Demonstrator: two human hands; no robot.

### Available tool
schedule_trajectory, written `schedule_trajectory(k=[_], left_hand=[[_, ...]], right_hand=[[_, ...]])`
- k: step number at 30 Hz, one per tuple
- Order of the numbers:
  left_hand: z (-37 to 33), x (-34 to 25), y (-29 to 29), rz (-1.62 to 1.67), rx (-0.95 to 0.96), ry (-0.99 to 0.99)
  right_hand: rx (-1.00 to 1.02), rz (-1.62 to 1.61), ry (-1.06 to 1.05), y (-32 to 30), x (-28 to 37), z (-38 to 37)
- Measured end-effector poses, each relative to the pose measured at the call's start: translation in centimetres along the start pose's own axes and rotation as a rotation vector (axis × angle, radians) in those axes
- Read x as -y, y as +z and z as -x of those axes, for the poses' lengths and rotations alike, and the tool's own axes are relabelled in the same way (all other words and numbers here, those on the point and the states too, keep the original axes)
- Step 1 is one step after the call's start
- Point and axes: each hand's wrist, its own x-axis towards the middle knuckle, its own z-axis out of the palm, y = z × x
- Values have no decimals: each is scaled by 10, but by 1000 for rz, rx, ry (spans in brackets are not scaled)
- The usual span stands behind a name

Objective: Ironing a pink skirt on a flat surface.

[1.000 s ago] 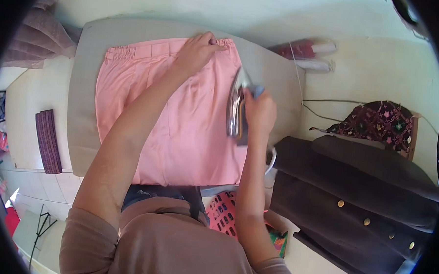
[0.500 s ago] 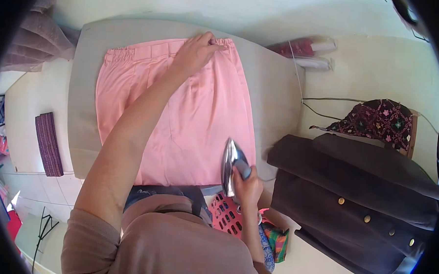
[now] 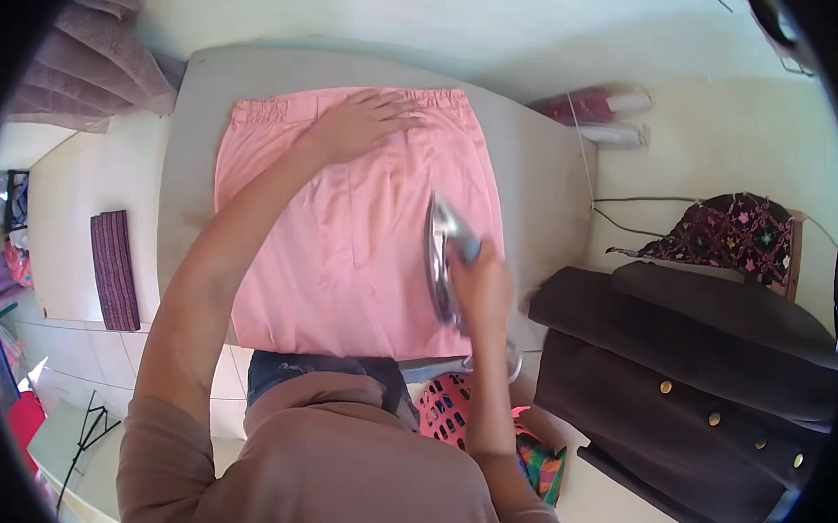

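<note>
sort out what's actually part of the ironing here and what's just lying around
In use:
- iron, gripped by the right hand
- pink garment, pressed flat by the left hand
- grey ironing pad under it

Lying about:
- dark coat with buttons
- patterned cloth
- folded purple cloth
- pink basket
- two cans

Under your fingers [image 3: 402,107] lies a plain pink garment [image 3: 346,230] on a grey bench [image 3: 535,182]; right of them, a dark brown coat [image 3: 694,386] with gold buttons.
</note>
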Motion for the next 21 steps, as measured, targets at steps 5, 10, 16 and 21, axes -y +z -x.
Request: schedule_trajectory(k=[5,10,16,21], left_hand=[[-4,24,-15,-140,74,0],[2,18,-6,15,-119,-83],[5,19,-7,-59,-163,88],[17,30,-10,21,-168,52]], right_hand=[[71,6,-105,11,-32,85],[19,14,-169,18,22,37],[-106,-33,-175,17,92,-62],[-7,0,-107,20,72,-7]])
